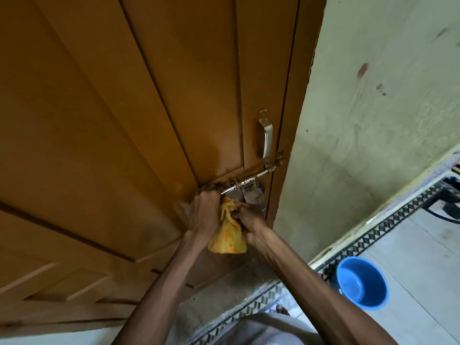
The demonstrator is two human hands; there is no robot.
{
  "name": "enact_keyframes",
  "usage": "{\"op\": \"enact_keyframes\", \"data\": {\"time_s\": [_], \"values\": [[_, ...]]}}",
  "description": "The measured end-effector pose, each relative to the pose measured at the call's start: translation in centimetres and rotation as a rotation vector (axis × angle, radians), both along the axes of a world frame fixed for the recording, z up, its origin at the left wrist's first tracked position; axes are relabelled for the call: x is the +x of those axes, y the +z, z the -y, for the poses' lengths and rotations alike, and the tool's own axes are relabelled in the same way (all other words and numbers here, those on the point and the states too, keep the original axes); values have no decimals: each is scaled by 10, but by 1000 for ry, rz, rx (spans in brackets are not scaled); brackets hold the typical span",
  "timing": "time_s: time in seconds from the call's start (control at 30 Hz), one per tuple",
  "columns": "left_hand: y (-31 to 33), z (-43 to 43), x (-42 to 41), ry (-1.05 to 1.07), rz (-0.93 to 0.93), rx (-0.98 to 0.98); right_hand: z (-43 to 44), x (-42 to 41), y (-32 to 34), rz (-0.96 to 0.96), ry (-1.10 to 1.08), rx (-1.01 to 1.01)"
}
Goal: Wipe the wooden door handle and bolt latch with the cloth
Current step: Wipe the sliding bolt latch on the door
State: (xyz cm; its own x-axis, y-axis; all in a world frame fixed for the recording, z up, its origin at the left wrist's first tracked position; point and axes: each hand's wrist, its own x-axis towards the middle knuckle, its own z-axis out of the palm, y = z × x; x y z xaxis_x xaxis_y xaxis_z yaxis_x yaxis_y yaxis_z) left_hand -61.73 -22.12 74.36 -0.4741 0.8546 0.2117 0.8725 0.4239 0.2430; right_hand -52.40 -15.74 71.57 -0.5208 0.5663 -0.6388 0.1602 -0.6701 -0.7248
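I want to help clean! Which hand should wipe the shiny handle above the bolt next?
Probably the right hand. It pinches the yellow cloth and sits on the side nearer the metal handle. The left hand is fisted at the bolt latch end, farther away.

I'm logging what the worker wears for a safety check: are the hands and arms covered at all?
No. The left hand and right hand are bare, without gloves, and both forearms are uncovered with no sleeves in view. No watch, ring or bracelet shows.

Home entry: wooden door (124,108), scuffed plaster wall (373,120), tiled floor (410,245) w/ basin (361,282)
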Motion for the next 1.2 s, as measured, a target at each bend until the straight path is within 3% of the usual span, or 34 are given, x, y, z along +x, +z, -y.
{"op": "enact_keyframes", "data": {"time_s": [0.13,0.37,0.43,0.53,0.6,0.83,0.93,1.0,1.1,1.2], "values": [[-11,-2,-4,80,64,-24,-20,54,11,-32,-112,-17],[-46,12,28,102,199,343,-64,100,28,-125,-479,-39],[-62,2,36,182,356,380,-73,99,30,-133,-501,-16],[-74,-27,42,334,898,437,-81,92,26,-135,-491,8],[-78,-43,42,325,1137,455,-84,87,23,-112,-461,62],[-86,-40,44,278,1249,461,-69,61,4,104,-189,729],[-82,-35,47,265,1348,461,-61,47,-10,78,17,1055],[-72,-36,51,316,1430,494,-56,36,-19,245,119,1258],[-62,-39,53,492,1600,558,-52,27,-27,509,162,1403],[-56,-41,52,605,1738,556,-44,39,-34,532,234,1429]]}}
